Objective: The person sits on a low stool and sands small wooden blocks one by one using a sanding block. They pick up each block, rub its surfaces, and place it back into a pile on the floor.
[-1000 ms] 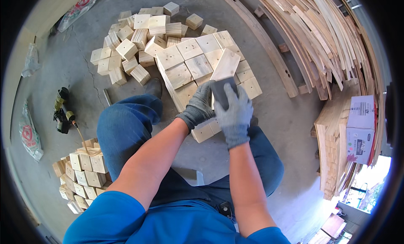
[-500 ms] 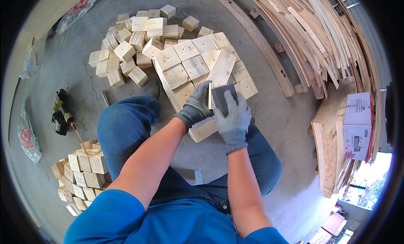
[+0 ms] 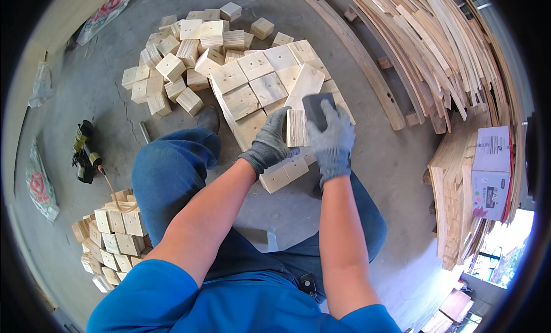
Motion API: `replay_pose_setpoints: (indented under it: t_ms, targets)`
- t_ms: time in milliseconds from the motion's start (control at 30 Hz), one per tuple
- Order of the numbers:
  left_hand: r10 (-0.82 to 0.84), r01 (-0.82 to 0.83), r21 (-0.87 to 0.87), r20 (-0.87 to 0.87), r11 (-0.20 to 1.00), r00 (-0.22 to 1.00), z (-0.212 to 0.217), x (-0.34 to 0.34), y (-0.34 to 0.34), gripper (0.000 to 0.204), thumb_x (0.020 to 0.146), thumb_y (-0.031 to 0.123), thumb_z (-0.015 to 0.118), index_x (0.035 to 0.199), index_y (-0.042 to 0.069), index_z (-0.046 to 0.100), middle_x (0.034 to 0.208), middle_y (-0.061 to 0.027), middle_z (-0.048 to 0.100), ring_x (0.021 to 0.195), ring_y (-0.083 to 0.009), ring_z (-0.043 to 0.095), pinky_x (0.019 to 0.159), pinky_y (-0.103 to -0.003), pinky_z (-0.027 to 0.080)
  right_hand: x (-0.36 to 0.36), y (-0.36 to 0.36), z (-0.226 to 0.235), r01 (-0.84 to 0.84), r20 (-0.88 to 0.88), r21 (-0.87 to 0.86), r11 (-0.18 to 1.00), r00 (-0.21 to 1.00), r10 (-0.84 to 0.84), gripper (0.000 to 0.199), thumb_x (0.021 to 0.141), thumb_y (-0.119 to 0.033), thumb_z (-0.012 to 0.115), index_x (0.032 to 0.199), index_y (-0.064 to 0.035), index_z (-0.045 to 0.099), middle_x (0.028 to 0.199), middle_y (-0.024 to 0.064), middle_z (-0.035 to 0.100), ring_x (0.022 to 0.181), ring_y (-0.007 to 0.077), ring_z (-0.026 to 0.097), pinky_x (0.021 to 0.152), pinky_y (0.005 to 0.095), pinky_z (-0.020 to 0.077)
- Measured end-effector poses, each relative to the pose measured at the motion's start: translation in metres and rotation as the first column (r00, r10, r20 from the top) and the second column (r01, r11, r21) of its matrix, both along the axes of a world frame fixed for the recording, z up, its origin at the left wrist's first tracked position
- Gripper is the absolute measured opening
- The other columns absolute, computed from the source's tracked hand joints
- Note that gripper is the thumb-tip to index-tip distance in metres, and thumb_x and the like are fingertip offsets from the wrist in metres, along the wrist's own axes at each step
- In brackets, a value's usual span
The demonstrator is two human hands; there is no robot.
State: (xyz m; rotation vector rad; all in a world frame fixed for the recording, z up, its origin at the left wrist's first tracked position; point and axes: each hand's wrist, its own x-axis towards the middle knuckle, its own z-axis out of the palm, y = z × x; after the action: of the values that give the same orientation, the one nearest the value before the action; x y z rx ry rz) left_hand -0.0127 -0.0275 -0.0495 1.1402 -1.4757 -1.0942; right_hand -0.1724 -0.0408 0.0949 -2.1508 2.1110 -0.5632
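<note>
My left hand (image 3: pixel 268 140), in a grey knit glove, grips a pale wooden block (image 3: pixel 296 128) by its left side, its layered grain facing up. A flat, dark grey sanding block (image 3: pixel 317 108) is held in my gloved right hand (image 3: pixel 332 142), tilted at the block's upper right edge. Whether the two touch, I cannot tell. Under both hands lies a tight layer of square wooden blocks (image 3: pixel 268 90), and a short board (image 3: pixel 305 84) rests slantwise on top of it.
Loose wooden blocks (image 3: pixel 171 67) heap up at the far left. More blocks (image 3: pixel 130 245) are stacked near left, with a hose on top, below a nail gun (image 3: pixel 85 152). Long wood strips (image 3: pixel 413 46) and a cardboard box (image 3: pixel 491 166) line the right side.
My right hand has shifted right with the sanding block, uncovering more of the wooden block's upper face. My left hand keeps its grip in nearly the same place.
</note>
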Motion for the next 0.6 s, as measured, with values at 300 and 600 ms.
replay_pose_setpoints:
  t_ms: [300,600]
  targets:
    - [-0.03,0.029,0.021,0.046,0.999,0.998,-0.001,-0.002,-0.002,0.119,0.066,0.025,0.105,0.161,0.006,0.035,0.152,-0.0158,0.05,0.142,-0.0292,0.052,0.123,-0.039,0.042,-0.013,-0.013,-0.009,0.04,0.085,0.044,0.998,0.995,-0.044,0.071,0.086,-0.038,0.086,0.15,-0.0144,0.064,0.152,0.025,0.058,0.134,0.0451,0.06,0.114,0.0527,0.0491]
    - [0.029,-0.029,-0.006,0.03,1.0,0.999,0.03,0.001,0.004,0.108,0.065,0.023,0.099,0.157,0.007,0.044,0.149,-0.0206,0.054,0.141,-0.037,0.055,0.121,-0.043,0.046,-0.01,0.113,0.002,0.005,0.108,0.002,1.0,0.994,-0.005,0.072,0.085,-0.033,0.089,0.151,-0.0147,0.064,0.154,0.0287,0.054,0.137,0.0495,0.054,0.114,0.0594,0.0447]
